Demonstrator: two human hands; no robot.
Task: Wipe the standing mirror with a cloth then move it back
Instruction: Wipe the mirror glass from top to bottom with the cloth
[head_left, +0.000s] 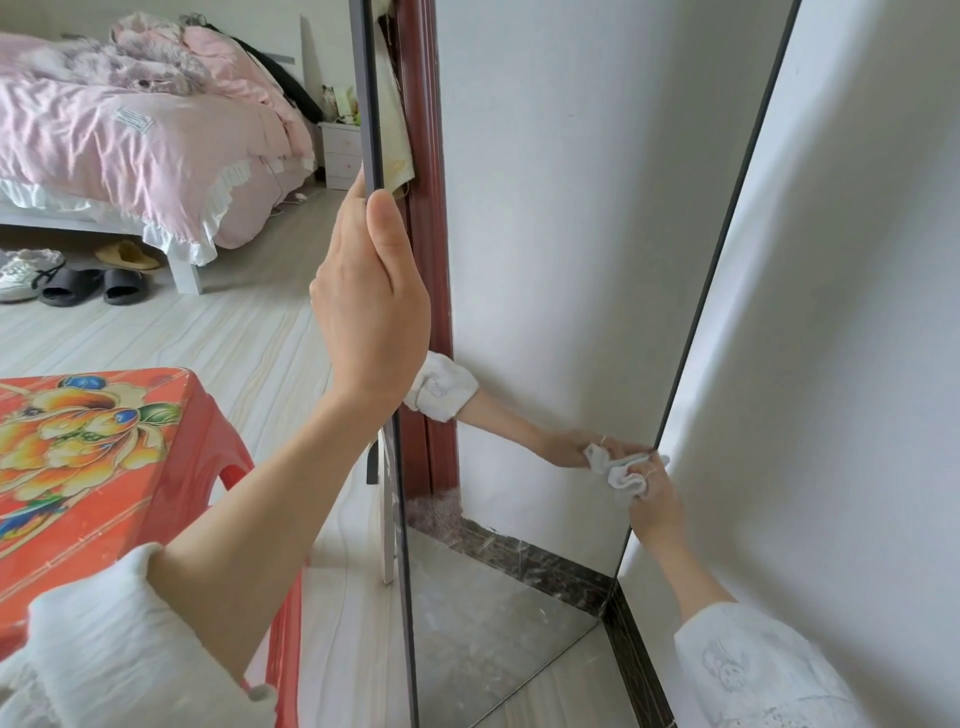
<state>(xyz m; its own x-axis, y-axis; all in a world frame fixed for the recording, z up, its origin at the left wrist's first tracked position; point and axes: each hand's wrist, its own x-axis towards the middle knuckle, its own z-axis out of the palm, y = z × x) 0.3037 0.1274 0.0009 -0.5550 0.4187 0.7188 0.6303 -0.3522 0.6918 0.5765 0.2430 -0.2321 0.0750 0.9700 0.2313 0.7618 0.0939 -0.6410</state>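
The tall standing mirror (545, 218) with a thin dark frame fills the middle of the view, its glass reflecting the white wall and a red door frame. My left hand (371, 291) grips its left edge at mid height. My right hand (655, 501) holds a crumpled white cloth (621, 470) pressed against the glass at the mirror's lower right edge. The reflection of that hand and sleeve shows in the glass to the left of the cloth.
A red plastic stool (104, 447) with a flower print stands close at my left. A bed (130, 140) with pink bedding, shoes (72, 283) on the floor and a white nightstand (340, 153) lie farther left. The white wall (841, 312) is right of the mirror.
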